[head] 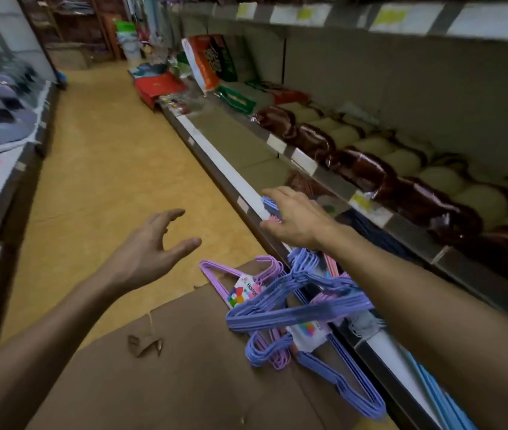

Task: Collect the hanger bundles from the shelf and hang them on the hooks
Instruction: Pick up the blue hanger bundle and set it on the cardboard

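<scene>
I see both hands open and empty — my right hand [297,220] reaches over the shelf edge [224,169]; blue hanger bundle [296,311] lies flat below it, long side crosswise — left hand [153,249] beside.

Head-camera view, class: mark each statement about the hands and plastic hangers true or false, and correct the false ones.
1. The left hand grips a hanger bundle. False: it is open and empty.
2. The right hand reaches over the lower shelf edge. True.
3. Blue-violet plastic hanger bundles lie partly on brown cardboard. True.
4. The floor is grey tile. False: the floor is yellowish.
</scene>
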A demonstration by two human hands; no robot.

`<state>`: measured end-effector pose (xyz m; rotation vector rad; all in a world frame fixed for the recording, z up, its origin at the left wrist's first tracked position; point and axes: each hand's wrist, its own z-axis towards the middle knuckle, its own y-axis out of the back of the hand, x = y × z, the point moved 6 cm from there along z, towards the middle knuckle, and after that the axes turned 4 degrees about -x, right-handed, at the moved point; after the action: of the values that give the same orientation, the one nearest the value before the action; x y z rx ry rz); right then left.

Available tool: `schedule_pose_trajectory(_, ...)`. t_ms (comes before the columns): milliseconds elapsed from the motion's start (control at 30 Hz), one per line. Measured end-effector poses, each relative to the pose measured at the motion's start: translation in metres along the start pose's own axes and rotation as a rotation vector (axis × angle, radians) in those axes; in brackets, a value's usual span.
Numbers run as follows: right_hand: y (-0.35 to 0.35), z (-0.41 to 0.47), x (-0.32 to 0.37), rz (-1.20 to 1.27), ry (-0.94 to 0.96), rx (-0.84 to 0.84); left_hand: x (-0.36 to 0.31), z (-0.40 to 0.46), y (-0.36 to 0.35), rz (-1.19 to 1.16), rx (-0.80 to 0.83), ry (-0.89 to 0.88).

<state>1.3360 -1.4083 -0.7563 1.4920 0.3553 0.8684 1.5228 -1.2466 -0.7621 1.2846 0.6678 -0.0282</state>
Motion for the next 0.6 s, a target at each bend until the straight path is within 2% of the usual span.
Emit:
schedule_pose_trajectory(133,-0.056,-0.018,-0.021,0.004,-0.004,-0.016,0.018,-0.015,-0.055,-0.068,-0.038,0.000)
schedule_pose_trajectory(300,-0.087,-0.034,-0.043,-0.072,-0.047,-0.032,0.024,-0.027,-0.094,-0.168,-0.117,0.024)
schedule_pose_trajectory(467,-0.097,-0.057,-0.094,-0.357,-0.280,0.114,0.017,-0.042,-0.141,-0.293,-0.096,0.005)
schedule_pose_trajectory(600,-0.088,-0.066,-0.130,-0.431,-0.457,0.177,0.001,-0.035,-0.173,-0.307,-0.030,-0.051)
